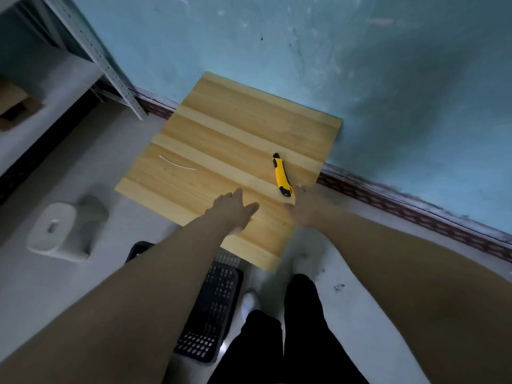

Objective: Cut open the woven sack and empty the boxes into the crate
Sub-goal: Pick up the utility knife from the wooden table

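A yellow and black utility knife (pixel 282 175) lies on the wooden table (pixel 221 139) near its right front corner. My left hand (pixel 234 210) hovers over the table's front edge with its fingers straight, holding nothing. My right hand (pixel 303 206) reaches toward the table's right front corner, just below the knife's black end, with fingers relaxed and empty. A black perforated plastic crate (pixel 210 309) sits on the floor under my left forearm, partly hidden by it. No woven sack or boxes appear in view.
A thin white strip (pixel 177 164) lies on the table's left part. A white object (pixel 59 231) rests on the grey floor at the left. A metal shelf upright (pixel 110 70) stands at the back left. The blue wall runs behind the table. My legs are at the bottom.
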